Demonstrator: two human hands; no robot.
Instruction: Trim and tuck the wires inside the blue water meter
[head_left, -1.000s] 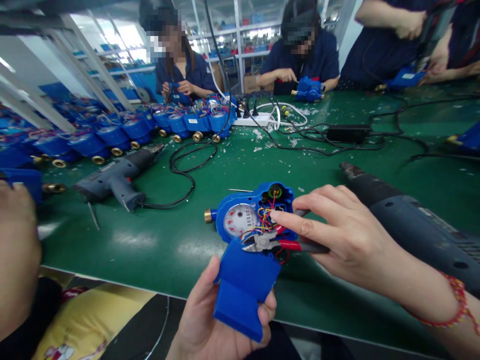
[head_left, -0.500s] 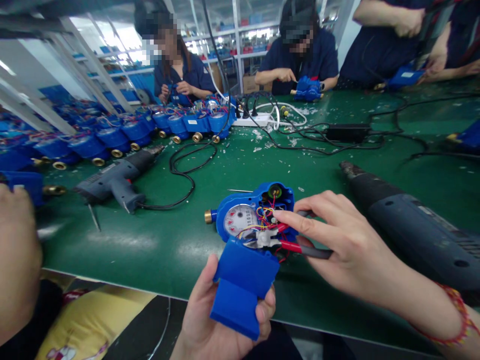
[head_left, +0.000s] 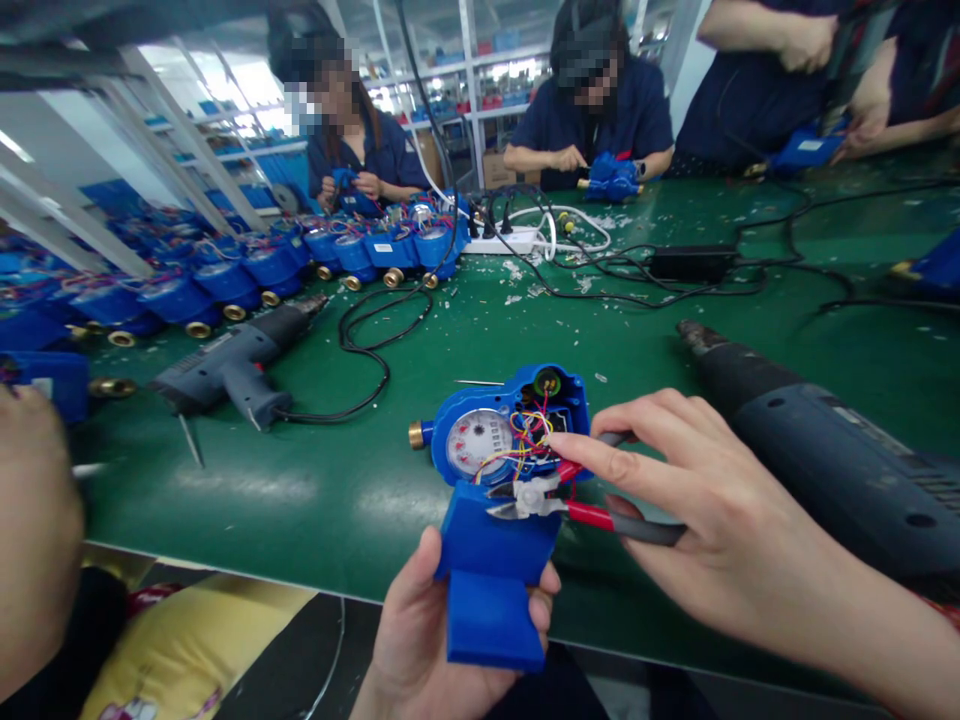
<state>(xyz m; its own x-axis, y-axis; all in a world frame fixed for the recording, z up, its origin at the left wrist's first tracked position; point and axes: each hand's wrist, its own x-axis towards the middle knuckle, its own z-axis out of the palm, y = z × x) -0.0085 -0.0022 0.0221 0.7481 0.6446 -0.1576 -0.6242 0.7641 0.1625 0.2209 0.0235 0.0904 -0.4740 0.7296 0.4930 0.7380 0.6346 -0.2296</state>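
My left hand (head_left: 427, 630) is closed around a blue plastic cover (head_left: 495, 590), tilted up at the table's front edge. Just beyond it lies a blue water meter (head_left: 442, 440) with a round dial and a brass fitting on its left. Red, yellow and white wires fill its uncovered compartment. My right hand (head_left: 690, 480) grips cutting pliers (head_left: 532, 497) with red and grey handles. Their jaws are parted and lie over the cover's upper edge. My right index fingertip is at the wires; whether it touches them I cannot tell.
A heat gun (head_left: 817, 430) lies at the right, another heat gun (head_left: 240, 350) at the left. Several blue meters (head_left: 247, 270) line the back left, near a white power strip (head_left: 502, 240). Co-workers sit across the table; another person's arm (head_left: 34, 530) is at the left edge.
The pliers have shifted slightly toward me and away from the wires, now over the cover. The cover has turned a little and moved right. The meter has stayed in place.
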